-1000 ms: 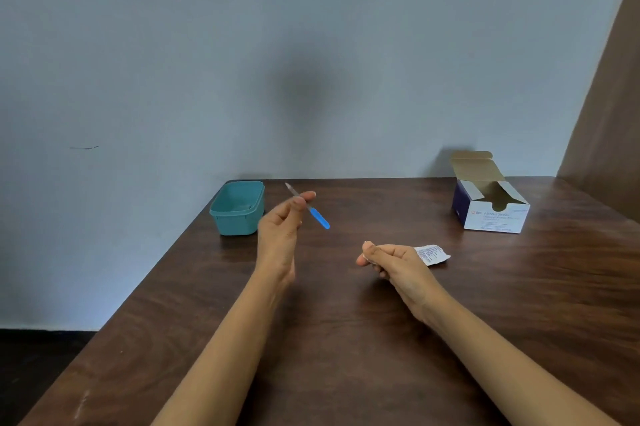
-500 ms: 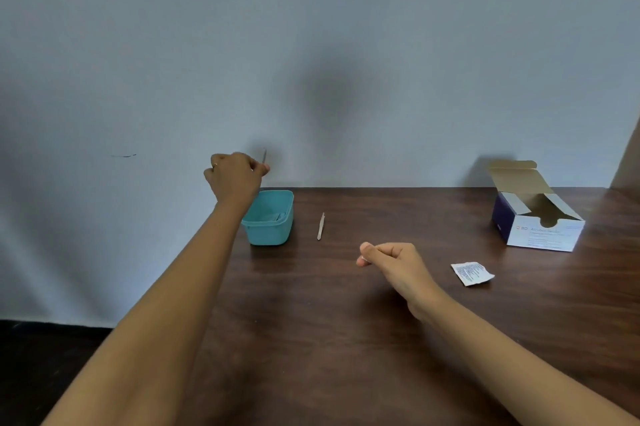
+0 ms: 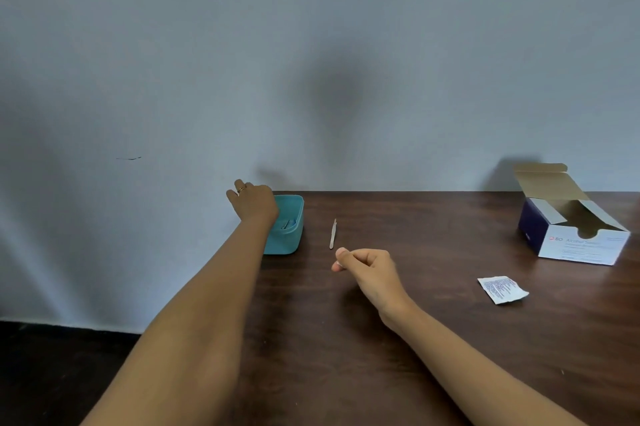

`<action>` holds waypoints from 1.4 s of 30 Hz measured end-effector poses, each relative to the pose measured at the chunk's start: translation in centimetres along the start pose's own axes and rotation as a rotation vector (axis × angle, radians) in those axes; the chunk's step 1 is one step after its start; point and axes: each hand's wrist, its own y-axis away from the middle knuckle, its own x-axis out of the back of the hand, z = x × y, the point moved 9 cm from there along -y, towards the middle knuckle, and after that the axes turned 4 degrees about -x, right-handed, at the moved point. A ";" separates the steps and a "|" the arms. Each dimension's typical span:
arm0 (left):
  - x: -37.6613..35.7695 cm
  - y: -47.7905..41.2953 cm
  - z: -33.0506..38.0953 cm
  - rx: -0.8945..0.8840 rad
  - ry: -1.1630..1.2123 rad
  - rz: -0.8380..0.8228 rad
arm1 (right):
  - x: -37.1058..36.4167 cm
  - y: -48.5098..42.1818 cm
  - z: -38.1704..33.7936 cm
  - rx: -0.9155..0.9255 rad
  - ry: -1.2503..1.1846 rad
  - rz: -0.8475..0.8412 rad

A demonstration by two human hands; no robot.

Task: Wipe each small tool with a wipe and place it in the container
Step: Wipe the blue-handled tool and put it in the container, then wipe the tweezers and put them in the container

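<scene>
The teal container (image 3: 289, 235) holds a blue-handled tool (image 3: 288, 224), I think a scalpel. My left hand (image 3: 254, 204) hovers over its near-left rim; whether its fingers are spread I cannot tell. Just right of the container lie tweezers (image 3: 333, 233). My right hand (image 3: 363, 264), beyond them, pinches shut on something white, likely the wipe. I should lift clear without tipping the container.

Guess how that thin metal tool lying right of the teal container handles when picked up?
The thin metal tool looks slim and flat, so probably stiff, light, unlikely to roll. Lying flush on the smooth table, it may skid and be hard to pinch.
</scene>
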 end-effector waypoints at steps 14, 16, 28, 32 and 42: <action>-3.5 -1.1 0.6 -0.015 -0.049 -0.118 | -0.2 -0.1 0.6 -0.020 -0.005 -0.067; -3.3 -1.1 0.4 -0.002 -0.034 -0.112 | -0.2 -0.1 0.6 -0.022 0.000 -0.069; 5.6 -0.6 7.6 -0.211 0.303 0.070 | 1.3 0.5 0.6 -0.131 -0.221 0.039; 3.2 1.9 11.3 -0.258 0.311 -0.112 | 2.1 0.2 1.4 -0.197 -0.337 0.071; -2.7 5.8 12.6 -0.186 0.032 -0.201 | 2.3 -0.1 2.3 -0.254 -0.509 0.070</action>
